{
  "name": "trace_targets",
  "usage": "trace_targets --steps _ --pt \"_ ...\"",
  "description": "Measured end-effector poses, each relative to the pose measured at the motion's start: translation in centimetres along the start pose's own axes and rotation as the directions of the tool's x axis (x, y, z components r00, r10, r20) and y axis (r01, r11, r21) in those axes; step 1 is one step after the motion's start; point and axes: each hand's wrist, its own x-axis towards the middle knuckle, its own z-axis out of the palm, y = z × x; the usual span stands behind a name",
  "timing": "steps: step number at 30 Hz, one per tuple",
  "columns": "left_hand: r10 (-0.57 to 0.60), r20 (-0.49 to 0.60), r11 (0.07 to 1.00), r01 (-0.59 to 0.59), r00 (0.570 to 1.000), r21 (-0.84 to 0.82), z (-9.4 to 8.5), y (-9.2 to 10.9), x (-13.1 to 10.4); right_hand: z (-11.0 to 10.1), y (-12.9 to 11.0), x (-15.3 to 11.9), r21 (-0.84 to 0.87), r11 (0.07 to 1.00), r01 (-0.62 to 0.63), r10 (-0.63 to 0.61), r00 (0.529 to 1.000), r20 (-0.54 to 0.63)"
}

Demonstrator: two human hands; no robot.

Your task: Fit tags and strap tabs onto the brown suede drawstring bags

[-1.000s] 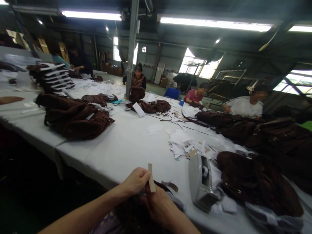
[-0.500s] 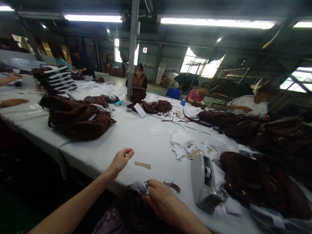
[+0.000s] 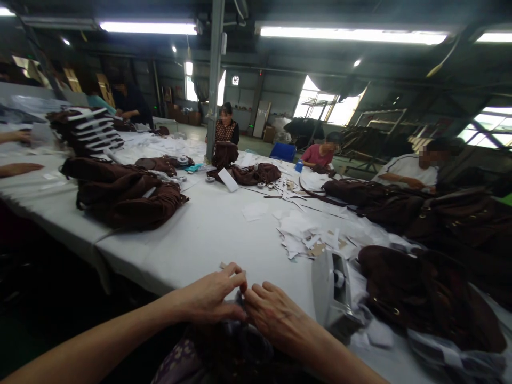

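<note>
Dark bundle [image 3: 230, 362] below the table's near edge, two hands meeting over its top.
The left hand [image 3: 212, 293] is half curled, thumb and forefinger apart; the right hand [image 3: 276, 314] has its fingers bent in beside it. Whether either grips the bundle, I cannot tell. A tan strip [image 3: 223, 265] lies just beyond the left hand on the table [image 3: 200, 234]; rightward along the near edge stands a grey dispenser [image 3: 323, 282], then a brown bag [image 3: 424, 293].

Long white tube lights [image 3: 354, 35] glare overhead and pale angular windows [image 3: 346, 109] wash out; black shadow sinks below the white cloth-covered worktop [image 3: 200, 229]; edges look stretched and soft.
</note>
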Motion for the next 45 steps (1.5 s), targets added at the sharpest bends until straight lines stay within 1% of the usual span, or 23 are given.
trace_targets --steps 4,8,12,18,21,23,24,26,28,29,30,31,32,33,34,35,36,37,38,40,41,43,45 --pt "0.015 0.054 0.995 -0.01 0.998 -0.097 0.7 -0.5 -0.6 1.1 0.0 -0.3 0.002 1.0 -0.006 0.006 1.0 -0.001" --pt "0.013 0.094 0.997 -0.006 0.995 -0.081 1.1 -0.3 -0.8 1.9 0.1 -0.9 0.039 0.999 -0.024 0.023 1.0 0.018" --pt "0.086 0.091 0.991 -0.076 0.992 -0.114 1.4 0.0 -0.5 1.7 0.2 -1.2 0.035 0.998 -0.049 0.048 0.998 0.032" --pt "0.016 0.202 0.999 -0.008 0.979 -0.038 1.8 -1.4 0.5 0.8 -0.2 -0.8 0.05 0.997 -0.053 0.05 0.997 0.059" --pt "0.028 0.273 0.971 0.039 0.962 -0.234 1.7 -2.3 0.8 0.6 0.4 -0.2 0.153 0.983 -0.099 0.094 0.995 0.037" --pt "-0.018 0.263 0.913 0.123 0.965 -0.388 1.8 -3.0 0.8 0.3 1.2 0.0 0.318 0.928 -0.196 0.218 0.975 -0.034" --pt "-0.06 0.238 0.876 0.165 0.97 -0.453 2.0 -3.3 0.7 0.1 1.7 -0.2 0.411 0.875 -0.255 0.312 0.947 -0.077" --pt "-0.148 0.163 0.803 0.215 0.975 -0.556 2.4 -4.0 0.4 -0.3 2.4 -1.6 0.544 0.755 -0.366 0.504 0.854 -0.126" --pt "-0.214 0.117 0.728 0.238 0.97 -0.643 2.7 -4.6 0.1 -0.5 2.5 -4.6 0.542 0.673 -0.503 0.629 0.775 -0.061" --pt "-0.231 0.118 0.69 0.247 0.966 -0.681 2.8 -4.8 0.1 -0.5 2.3 -6.5 0.485 0.641 -0.596 0.667 0.744 0.032" --pt "-0.237 0.129 0.656 0.257 0.963 -0.71 2.9 -4.9 0.1 -0.5 1.8 -8.6 0.389 0.602 -0.698 0.696 0.697 0.175" --pt "-0.235 0.15 0.628 0.268 0.96 -0.73 2.9 -5.0 0.1 -0.5 1.2 -10.6 0.276 0.547 -0.79 0.715 0.613 0.336" --pt "-0.223 0.179 0.606 0.281 0.958 -0.744 3.0 -5.0 0.2 -0.4 0.6 -12.2 0.181 0.488 -0.854 0.745 0.515 0.424" --pt "-0.206 0.209 0.589 0.292 0.956 -0.754 3.0 -5.0 0.3 -0.4 -0.1 -13.4 0.142 0.459 -0.877 0.748 0.468 0.471" --pt "-0.185 0.239 0.578 0.302 0.953 -0.758 3.1 -4.9 0.5 -0.5 -0.8 -14.0 0.181 0.456 -0.872 0.743 0.484 0.462" --pt "-0.163 0.266 0.574 0.311 0.95 -0.758 3.1 -4.8 0.7 -0.5 -1.3 -13.8 0.27 0.473 -0.839 0.73 0.544 0.414" --pt "-0.143 0.29 0.575 0.318 0.946 -0.754 3.1 -4.7 0.8 -0.6 -1.7 -13.0 0.383 0.504 -0.774 0.702 0.625 0.34" --pt "-0.126 0.307 0.58 0.321 0.943 -0.749 3.2 -4.5 1.0 -0.6 -2.0 -11.7 0.485 0.54 -0.688 0.674 0.698 0.241" --pt "-0.111 0.317 0.589 0.319 0.942 -0.743 3.2 -4.2 1.1 -0.7 -2.1 -9.9 0.549 0.579 -0.603 0.641 0.752 0.15" --pt "-0.078 0.326 0.61 0.304 0.942 -0.732 3.1 -3.6 1.3 -0.6 -1.8 -6.0 0.586 0.663 -0.466 0.573 0.82 0.002" --pt "-0.059 0.326 0.618 0.291 0.943 -0.73 3.1 -3.3 1.3 -0.6 -1.6 -4.2 0.576 0.703 -0.416 0.528 0.849 -0.031" --pt "-0.033 0.318 0.619 0.269 0.948 -0.738 3.0 -3.0 1.3 -0.6 -1.0 -1.4 0.533 0.77 -0.351 0.43 0.902 -0.026" --pt "-0.03 0.305 0.606 0.26 0.952 -0.751 2.9 -2.8 1.2 -0.7 -0.6 0.0 0.472 0.825 -0.311 0.349 0.937 0.008"
